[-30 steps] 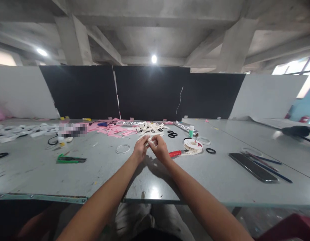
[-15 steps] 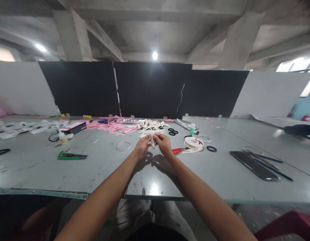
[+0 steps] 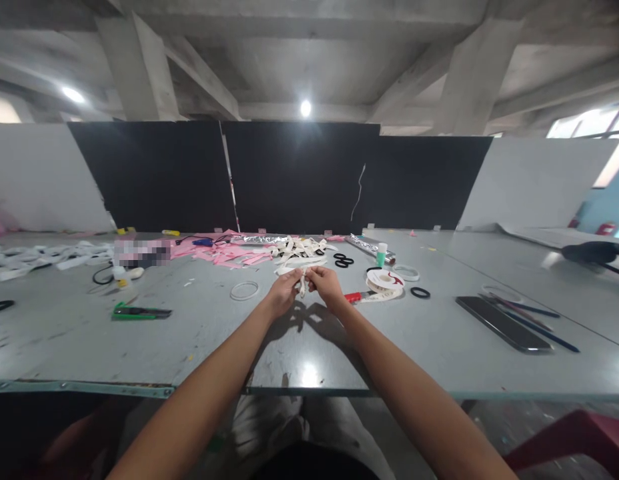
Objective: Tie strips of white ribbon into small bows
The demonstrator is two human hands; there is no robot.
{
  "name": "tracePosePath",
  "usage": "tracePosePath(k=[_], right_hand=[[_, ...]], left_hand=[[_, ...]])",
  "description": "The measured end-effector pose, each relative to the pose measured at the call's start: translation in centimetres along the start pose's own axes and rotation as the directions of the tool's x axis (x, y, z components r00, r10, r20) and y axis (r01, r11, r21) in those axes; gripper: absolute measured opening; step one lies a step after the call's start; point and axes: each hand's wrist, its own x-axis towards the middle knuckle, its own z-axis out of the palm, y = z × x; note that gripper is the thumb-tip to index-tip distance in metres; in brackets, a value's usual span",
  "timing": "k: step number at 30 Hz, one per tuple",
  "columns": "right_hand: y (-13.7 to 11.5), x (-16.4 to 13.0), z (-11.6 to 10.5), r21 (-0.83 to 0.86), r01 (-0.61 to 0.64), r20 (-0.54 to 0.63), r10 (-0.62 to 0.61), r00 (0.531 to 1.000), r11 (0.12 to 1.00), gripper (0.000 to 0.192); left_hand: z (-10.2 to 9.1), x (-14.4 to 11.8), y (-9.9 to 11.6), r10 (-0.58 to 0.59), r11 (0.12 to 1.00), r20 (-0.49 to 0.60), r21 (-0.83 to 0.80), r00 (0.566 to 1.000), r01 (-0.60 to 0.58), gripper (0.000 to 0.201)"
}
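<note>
My left hand and my right hand meet above the middle of the grey table. Both pinch a short white ribbon piece between their fingertips; its folded end hangs down between them. Just beyond the hands lies a heap of cut white ribbon pieces. A roll of white printed ribbon sits to the right, with a red-handled tool beside it.
Pink strips and a foil roll lie at the back. A clear tape ring, black rings, black scissors, a green cutter, a phone and pens lie around.
The two hands have stayed together, turning and folding the white ribbon piece so it now hangs vertically between the fingers. The camera has tilted slightly.
</note>
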Motion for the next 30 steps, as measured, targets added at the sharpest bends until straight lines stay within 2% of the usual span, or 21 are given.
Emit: tracePosePath(k=[5, 10, 14, 18, 21, 24, 27, 30], right_hand=[[-0.2, -0.2, 0.2, 0.008, -0.002, 0.007, 0.002, 1.0, 1.0, 0.028], [-0.3, -0.3, 0.2, -0.031, -0.006, 0.018, 0.006, 1.0, 1.0, 0.026], [-0.1, -0.2, 0.3, -0.119, 0.026, -0.003, -0.027, 1.0, 0.993, 0.019], [0.0, -0.1, 0.4, -0.238, 0.087, 0.005, -0.088, 0.996, 0.967, 0.015], [-0.2, -0.2, 0.3, -0.297, 0.097, 0.016, -0.097, 0.995, 0.95, 0.013], [-0.6, -0.5, 0.2, -0.392, 0.144, 0.01, -0.152, 0.988, 0.909, 0.013], [-1.1, -0.9, 0.0, -0.535, 0.221, 0.004, -0.259, 0.966, 0.815, 0.014], [-1.5, -1.3, -0.1, -0.602, 0.26, 0.012, -0.318, 0.948, 0.755, 0.014]], left_hand=[[0.2, -0.1, 0.3, 0.002, 1.0, -0.104, 0.013, 0.995, 0.0, 0.03], [0.5, -0.2, 0.4, 0.006, 0.997, -0.097, 0.073, 0.995, 0.001, 0.034], [0.6, -0.2, 0.2, -0.024, 0.998, -0.155, 0.046, 0.988, 0.031, 0.03], [0.5, -0.4, 0.3, -0.104, 0.994, -0.118, -0.03, 0.988, 0.101, 0.031], [0.4, -0.5, 0.4, -0.141, 0.99, -0.087, -0.021, 0.986, 0.14, 0.032], [0.3, -0.5, 0.5, -0.158, 0.987, -0.062, -0.02, 0.985, 0.157, 0.032], [0.4, -0.6, 0.4, -0.161, 0.987, -0.072, -0.026, 0.984, 0.159, 0.033], [0.6, -0.7, 0.4, -0.153, 0.988, -0.092, -0.034, 0.984, 0.151, 0.035]])
